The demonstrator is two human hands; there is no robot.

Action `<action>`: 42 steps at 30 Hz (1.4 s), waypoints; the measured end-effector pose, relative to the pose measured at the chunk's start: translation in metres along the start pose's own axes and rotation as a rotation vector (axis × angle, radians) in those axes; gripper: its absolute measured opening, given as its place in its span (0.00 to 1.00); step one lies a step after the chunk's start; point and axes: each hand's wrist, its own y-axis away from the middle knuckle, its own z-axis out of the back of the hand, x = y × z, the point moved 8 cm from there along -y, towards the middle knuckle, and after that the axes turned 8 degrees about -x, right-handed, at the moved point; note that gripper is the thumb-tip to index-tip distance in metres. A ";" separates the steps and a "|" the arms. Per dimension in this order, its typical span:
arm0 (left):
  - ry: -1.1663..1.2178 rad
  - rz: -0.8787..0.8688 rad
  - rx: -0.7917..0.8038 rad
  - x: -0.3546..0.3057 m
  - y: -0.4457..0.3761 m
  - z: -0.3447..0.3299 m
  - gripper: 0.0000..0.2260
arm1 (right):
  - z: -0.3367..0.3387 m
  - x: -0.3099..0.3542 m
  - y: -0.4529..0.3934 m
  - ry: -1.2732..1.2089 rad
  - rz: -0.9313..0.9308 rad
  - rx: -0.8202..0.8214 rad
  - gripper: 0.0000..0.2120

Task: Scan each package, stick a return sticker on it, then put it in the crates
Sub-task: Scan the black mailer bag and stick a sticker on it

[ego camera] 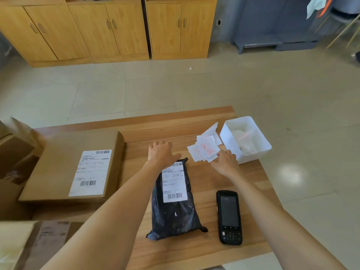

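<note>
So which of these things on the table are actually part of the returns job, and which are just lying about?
Part of the job:
black package
return stickers
handheld scanner
cardboard box with label

Just lying about:
white plastic tub
wooden cabinets

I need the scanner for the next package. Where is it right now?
In the head view the handheld scanner lies face up on the wooden table, near its right edge, just right of the black package.

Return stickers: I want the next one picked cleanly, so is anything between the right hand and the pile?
Nothing visible. The right hand sits at the near edge of the return stickers, its fingertips reaching the pile; the white bin stands beside them.
</note>
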 end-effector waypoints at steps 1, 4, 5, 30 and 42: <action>0.011 0.022 0.009 -0.004 -0.004 -0.003 0.24 | -0.004 -0.002 -0.009 -0.006 0.014 0.029 0.21; 0.031 0.082 0.031 -0.012 -0.017 -0.011 0.23 | -0.015 -0.006 -0.037 -0.008 0.045 0.115 0.23; 0.036 0.101 0.037 -0.014 -0.021 -0.014 0.23 | -0.017 -0.007 -0.046 -0.008 0.051 0.134 0.23; 0.058 0.257 0.105 -0.017 -0.066 -0.049 0.23 | -0.036 0.004 -0.100 0.161 0.204 -0.098 0.19; 0.137 0.087 -0.017 -0.037 -0.057 -0.004 0.22 | 0.005 0.010 -0.086 -0.329 0.119 -0.036 0.08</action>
